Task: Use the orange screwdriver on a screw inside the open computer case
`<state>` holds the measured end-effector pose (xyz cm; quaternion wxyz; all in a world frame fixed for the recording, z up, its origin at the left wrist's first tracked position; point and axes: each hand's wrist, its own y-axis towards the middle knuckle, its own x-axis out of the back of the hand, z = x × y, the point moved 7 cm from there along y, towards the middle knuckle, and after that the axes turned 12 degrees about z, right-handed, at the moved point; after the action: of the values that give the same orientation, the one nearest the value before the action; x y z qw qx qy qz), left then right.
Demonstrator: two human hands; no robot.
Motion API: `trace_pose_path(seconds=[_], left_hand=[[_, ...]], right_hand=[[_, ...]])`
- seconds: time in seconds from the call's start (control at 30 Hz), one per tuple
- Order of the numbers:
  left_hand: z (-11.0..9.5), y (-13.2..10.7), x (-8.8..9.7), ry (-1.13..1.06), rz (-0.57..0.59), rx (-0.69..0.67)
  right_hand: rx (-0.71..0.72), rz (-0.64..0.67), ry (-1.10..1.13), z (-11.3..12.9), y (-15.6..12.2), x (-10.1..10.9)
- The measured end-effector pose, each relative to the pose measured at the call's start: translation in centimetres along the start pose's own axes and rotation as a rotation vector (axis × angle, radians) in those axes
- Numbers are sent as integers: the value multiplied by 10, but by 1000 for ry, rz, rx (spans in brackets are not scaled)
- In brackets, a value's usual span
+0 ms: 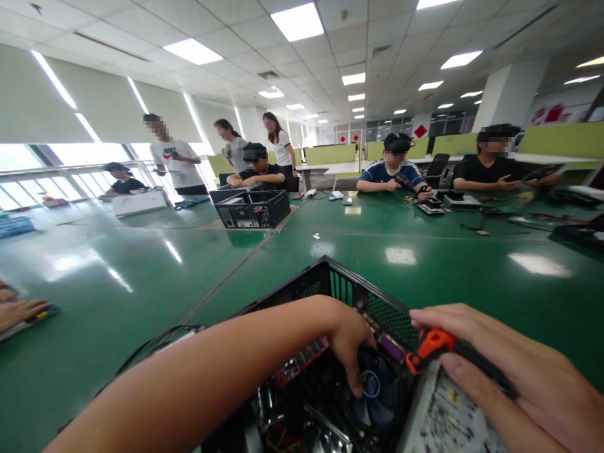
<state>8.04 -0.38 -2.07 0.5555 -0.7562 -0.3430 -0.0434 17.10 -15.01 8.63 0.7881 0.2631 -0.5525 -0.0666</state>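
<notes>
Open-plan office; green partitions (561, 139), ceiling panel lights (298, 21)

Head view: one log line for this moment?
left hand: on fan in PC case | right hand: holds screwdriver | table: green

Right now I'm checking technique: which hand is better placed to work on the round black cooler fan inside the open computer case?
Left hand: fingertips already on the fan. Right hand grips the orange-and-black screwdriver.

two computer cases (330, 352) (253, 209), one screwdriver (436, 346), seven people across the table (117, 296)
</notes>
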Motion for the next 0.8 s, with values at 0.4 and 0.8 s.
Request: trace_pose_path(seconds=[0.4, 0.8], left_hand=[[4, -4, 7, 109, 10, 151], [4, -8, 6, 160, 47, 192]], right_hand=[[-98, 228, 5, -25, 0, -23], [-90, 169, -8, -21, 12, -27]])
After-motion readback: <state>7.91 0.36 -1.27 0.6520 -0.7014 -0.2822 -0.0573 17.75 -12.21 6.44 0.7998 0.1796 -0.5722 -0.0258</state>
